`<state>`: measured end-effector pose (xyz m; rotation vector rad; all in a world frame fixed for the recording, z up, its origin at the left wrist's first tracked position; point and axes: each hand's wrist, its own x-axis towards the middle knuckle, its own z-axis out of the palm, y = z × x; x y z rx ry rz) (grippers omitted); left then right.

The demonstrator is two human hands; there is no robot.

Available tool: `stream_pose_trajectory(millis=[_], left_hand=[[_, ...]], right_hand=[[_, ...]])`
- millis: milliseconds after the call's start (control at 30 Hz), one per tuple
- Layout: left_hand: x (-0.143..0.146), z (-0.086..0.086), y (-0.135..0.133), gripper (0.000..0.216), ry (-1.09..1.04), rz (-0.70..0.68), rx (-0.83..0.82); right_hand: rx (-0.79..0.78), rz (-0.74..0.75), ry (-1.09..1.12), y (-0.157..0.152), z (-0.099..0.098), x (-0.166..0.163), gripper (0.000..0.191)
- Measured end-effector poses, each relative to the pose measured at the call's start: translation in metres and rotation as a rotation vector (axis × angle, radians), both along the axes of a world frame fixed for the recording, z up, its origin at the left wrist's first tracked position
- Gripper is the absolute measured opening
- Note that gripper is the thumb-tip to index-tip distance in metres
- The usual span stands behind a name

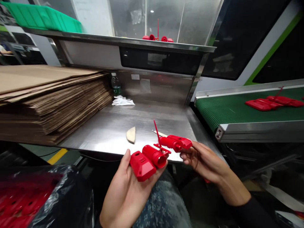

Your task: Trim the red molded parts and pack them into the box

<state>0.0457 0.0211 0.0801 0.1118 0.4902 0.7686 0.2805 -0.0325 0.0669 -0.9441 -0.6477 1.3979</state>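
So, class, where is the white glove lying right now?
In the head view, the white glove lies at the back of the steel table, left of centre, beside the plastic bottle and the cardboard stack.

The hands (pixel 166 171) sit at the near edge of the steel table (pixel 114 126). Toward 12 o'clock the table lies open up to the back wall, broken only by a tan wedge (pixel 131 134) and a thin tool (pixel 159 133) just ahead of the red parts (pixel 159 155). At 11 o'clock a white glove (pixel 122 101) and a bottle (pixel 115 85) take the far corner. From 9 to 10 o'clock the cardboard stack (pixel 52 98) walls off the left side. At 2 o'clock the conveyor (pixel 237 110) stands raised, its metal end (pixel 222 133) close to the right hand. An overhead shelf (pixel 123 41) caps the height above the back. At 8 o'clock a black bag (pixel 61 196) fills the low left.
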Motion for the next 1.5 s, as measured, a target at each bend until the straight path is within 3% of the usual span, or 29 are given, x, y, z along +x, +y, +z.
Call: stream_pose_trajectory(millis=[167, 300, 367, 433, 533, 600, 633, 700, 767, 800, 900, 1033, 1167, 1233, 1300, 1400, 1500], left_hand=[[0.006, 0.0, -0.004, 0.057, -0.133, -0.156, 0.208], [-0.005, -0.031, 0.002, 0.052, 0.042, -0.193, 0.103], [-0.016, -0.051, 0.011, 0.049, 0.094, -0.265, 0.041], [-0.026, -0.065, 0.02, 0.046, 0.068, -0.383, 0.003], [-0.031, -0.074, 0.028, 0.036, -0.009, -0.469, -0.025], [-0.029, -0.073, 0.029, 0.031, -0.023, -0.446, -0.016], [-0.028, -0.072, 0.029, 0.03, -0.012, -0.422, -0.006], [-0.026, -0.07, 0.029, 0.031, 0.034, -0.342, 0.03], [-0.026, -0.069, 0.028, 0.036, 0.074, -0.258, 0.083], [-0.027, -0.069, 0.027, 0.04, 0.09, -0.226, 0.116], [-0.028, -0.068, 0.022, 0.054, 0.133, -0.204, 0.176], [-0.028, -0.061, 0.011, 0.053, 0.139, -0.104, 0.188], [-0.029, -0.049, -0.002, 0.039, 0.225, -0.042, 0.176], [-0.027, -0.041, -0.007, 0.038, 0.267, 0.007, 0.172], [-0.022, -0.033, -0.01, 0.038, 0.292, 0.061, 0.165], [-0.01, -0.021, -0.01, 0.033, 0.279, 0.123, 0.193], [-0.001, -0.011, -0.007, 0.042, 0.169, -0.021, 0.232]], right_hand=[[-0.049, 0.109, 0.017, 0.001, -0.023, 0.013, 0.041], [0.008, 0.277, -0.096, -0.013, -0.033, 0.005, 0.04], [0.049, 0.311, -0.315, -0.02, -0.036, -0.001, 0.045], [0.212, 0.19, -0.791, -0.027, -0.041, -0.003, 0.033], [0.624, -0.163, -1.509, -0.031, -0.052, 0.005, 0.03], [0.709, -0.327, -1.634, -0.03, -0.058, 0.013, 0.03], [0.62, -0.367, -1.577, -0.027, -0.059, 0.016, 0.028], [0.287, -0.358, -1.258, -0.019, -0.058, 0.016, 0.03], [0.005, -0.226, -0.871, -0.005, -0.052, 0.007, 0.05], [-0.065, -0.15, -0.739, 0.004, -0.05, 0.002, 0.058], [-0.1, -0.017, -0.654, 0.037, -0.049, -0.015, 0.061], [-0.122, -0.048, -0.839, 0.069, -0.056, -0.022, 0.062], [-0.114, -0.208, -1.131, 0.046, -0.048, -0.021, 0.061], [-0.118, -0.203, -1.172, 0.021, -0.037, -0.025, 0.055], [-0.115, -0.054, -1.01, -0.001, -0.027, -0.035, 0.053], [-0.062, 0.219, -0.6, -0.018, -0.016, -0.053, 0.047], [-0.086, 0.276, -0.34, -0.017, -0.012, -0.065, 0.032]])
